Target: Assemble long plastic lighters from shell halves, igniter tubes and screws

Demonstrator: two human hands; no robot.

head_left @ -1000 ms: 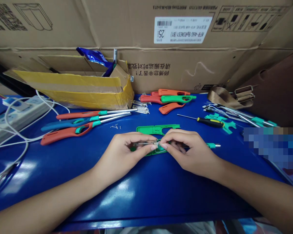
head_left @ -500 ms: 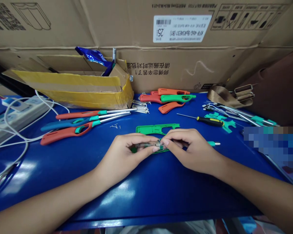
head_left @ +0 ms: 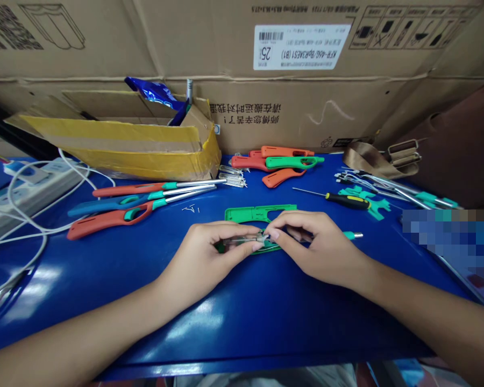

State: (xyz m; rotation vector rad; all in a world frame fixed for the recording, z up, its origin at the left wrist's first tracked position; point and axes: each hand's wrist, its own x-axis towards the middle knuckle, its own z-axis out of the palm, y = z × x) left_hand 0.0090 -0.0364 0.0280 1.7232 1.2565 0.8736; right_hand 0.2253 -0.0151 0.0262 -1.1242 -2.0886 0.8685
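Note:
Near the middle of the table, my left hand (head_left: pixel 213 250) pinches a clear lighter fuel tank (head_left: pixel 242 239) between thumb and fingers. Against the tank's right end, my right hand (head_left: pixel 310 239) holds thumb and forefinger pressed together; what lies between them is too small to make out. Beneath both hands lies a green lighter shell half (head_left: pixel 272 248), mostly covered. A teal piece with a metal tip (head_left: pixel 355 235) sticks out right of my right hand. Just behind, the other green shell half (head_left: pixel 246 214) rests with its hollow side up.
Lighters with metal tubes (head_left: pixel 121 207) lie left, beside small screws (head_left: pixel 191 208). Orange and green handle shells (head_left: pixel 284 162) and clear tanks (head_left: pixel 233 176) sit at the back. A screwdriver (head_left: pixel 347 200) and teal parts (head_left: pixel 377 207) are right. A yellow-taped box (head_left: pixel 125 156) and power strip (head_left: pixel 24 199) stand left.
My right fingertips have shifted slightly at the tank's right end, and more of the whitish piece there shows. My left hand keeps its hold on the tank.

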